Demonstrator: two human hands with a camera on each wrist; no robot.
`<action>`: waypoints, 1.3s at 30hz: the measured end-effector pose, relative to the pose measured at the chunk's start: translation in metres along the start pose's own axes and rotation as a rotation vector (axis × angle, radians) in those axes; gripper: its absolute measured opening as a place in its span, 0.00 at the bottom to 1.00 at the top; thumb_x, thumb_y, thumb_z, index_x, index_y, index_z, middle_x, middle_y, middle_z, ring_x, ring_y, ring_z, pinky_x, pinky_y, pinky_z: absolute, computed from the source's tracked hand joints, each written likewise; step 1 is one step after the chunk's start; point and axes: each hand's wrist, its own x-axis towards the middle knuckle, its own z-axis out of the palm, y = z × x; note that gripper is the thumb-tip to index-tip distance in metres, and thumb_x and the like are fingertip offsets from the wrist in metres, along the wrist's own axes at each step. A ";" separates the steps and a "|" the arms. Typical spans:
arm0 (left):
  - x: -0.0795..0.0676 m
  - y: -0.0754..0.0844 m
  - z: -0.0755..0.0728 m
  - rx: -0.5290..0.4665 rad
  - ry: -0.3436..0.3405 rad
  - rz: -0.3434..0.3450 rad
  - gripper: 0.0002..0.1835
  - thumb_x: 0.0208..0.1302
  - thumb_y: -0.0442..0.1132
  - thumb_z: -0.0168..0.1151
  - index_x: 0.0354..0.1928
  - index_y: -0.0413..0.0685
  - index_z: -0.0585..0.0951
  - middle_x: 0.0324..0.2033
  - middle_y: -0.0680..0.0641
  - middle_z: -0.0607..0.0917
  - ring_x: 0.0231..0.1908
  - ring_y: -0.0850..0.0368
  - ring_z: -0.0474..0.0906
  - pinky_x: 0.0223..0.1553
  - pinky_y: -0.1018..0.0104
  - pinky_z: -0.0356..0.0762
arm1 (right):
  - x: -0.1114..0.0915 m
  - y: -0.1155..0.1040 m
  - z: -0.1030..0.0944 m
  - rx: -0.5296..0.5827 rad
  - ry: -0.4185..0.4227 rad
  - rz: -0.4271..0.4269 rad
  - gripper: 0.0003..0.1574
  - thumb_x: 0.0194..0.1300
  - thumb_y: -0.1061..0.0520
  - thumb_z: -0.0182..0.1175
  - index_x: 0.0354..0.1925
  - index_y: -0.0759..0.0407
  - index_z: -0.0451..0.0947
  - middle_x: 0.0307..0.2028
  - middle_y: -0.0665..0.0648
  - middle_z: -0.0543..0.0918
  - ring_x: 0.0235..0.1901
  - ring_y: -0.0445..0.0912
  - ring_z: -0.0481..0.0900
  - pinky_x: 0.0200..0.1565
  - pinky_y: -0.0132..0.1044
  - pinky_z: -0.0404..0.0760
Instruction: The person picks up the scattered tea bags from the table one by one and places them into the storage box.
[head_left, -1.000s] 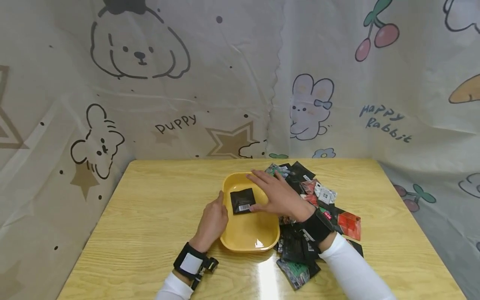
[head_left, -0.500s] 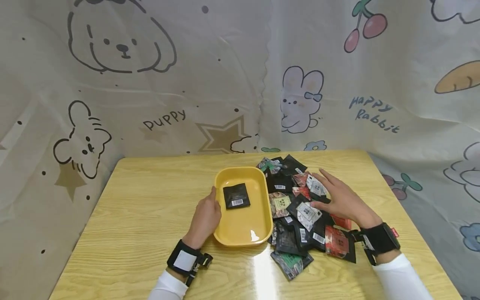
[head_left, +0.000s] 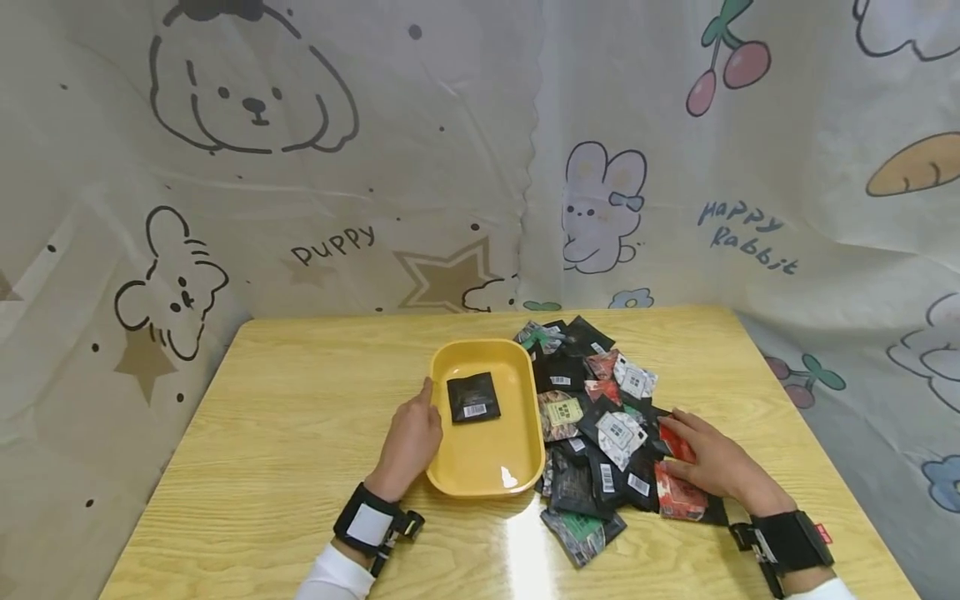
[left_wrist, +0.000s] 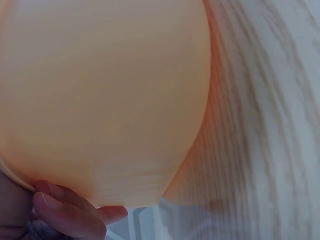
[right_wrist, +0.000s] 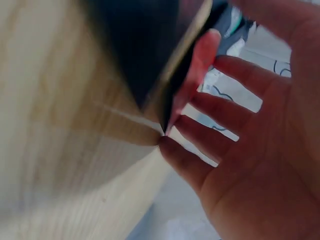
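My left hand holds the left rim of a yellow plastic tray; in the left wrist view its fingers curl at the tray's wall. Inside the tray lies one black sachet with a barcode label. On the right, my right hand reaches over the pile's edge, fingers spread and fairly straight. Its fingertips meet a red-and-black sachet in the right wrist view. Another red-fronted sachet lies just below the thumb.
Right of the tray spreads a loose pile of flat sachets, among them a white-labelled one, a yellow-labelled one and a green one nearest the front. A patterned cloth hangs behind the wooden table.
My right hand has gone from above the tray to the right, then lower onto the red sachets at the pile's right edge. The left hand stays on the tray's rim.
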 end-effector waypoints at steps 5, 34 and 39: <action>-0.002 0.001 0.001 0.001 -0.003 -0.005 0.25 0.62 0.29 0.49 0.62 0.28 0.62 0.48 0.30 0.77 0.37 0.52 0.76 0.34 0.54 0.78 | 0.001 -0.003 0.005 -0.093 0.072 -0.024 0.37 0.56 0.49 0.63 0.61 0.62 0.66 0.60 0.71 0.65 0.55 0.66 0.64 0.49 0.61 0.69; 0.001 -0.001 -0.001 0.014 0.009 0.005 0.26 0.62 0.29 0.50 0.62 0.28 0.61 0.48 0.30 0.77 0.40 0.50 0.76 0.35 0.54 0.78 | 0.040 -0.065 -0.053 -0.134 0.506 -0.172 0.26 0.63 0.67 0.52 0.60 0.59 0.69 0.52 0.63 0.76 0.45 0.59 0.75 0.40 0.56 0.76; -0.001 0.001 0.000 0.003 -0.010 0.000 0.26 0.62 0.28 0.48 0.62 0.27 0.61 0.46 0.30 0.77 0.32 0.54 0.75 0.30 0.58 0.77 | 0.077 -0.110 -0.064 -0.099 0.544 -0.366 0.33 0.60 0.71 0.52 0.64 0.57 0.64 0.59 0.61 0.70 0.55 0.56 0.69 0.48 0.52 0.74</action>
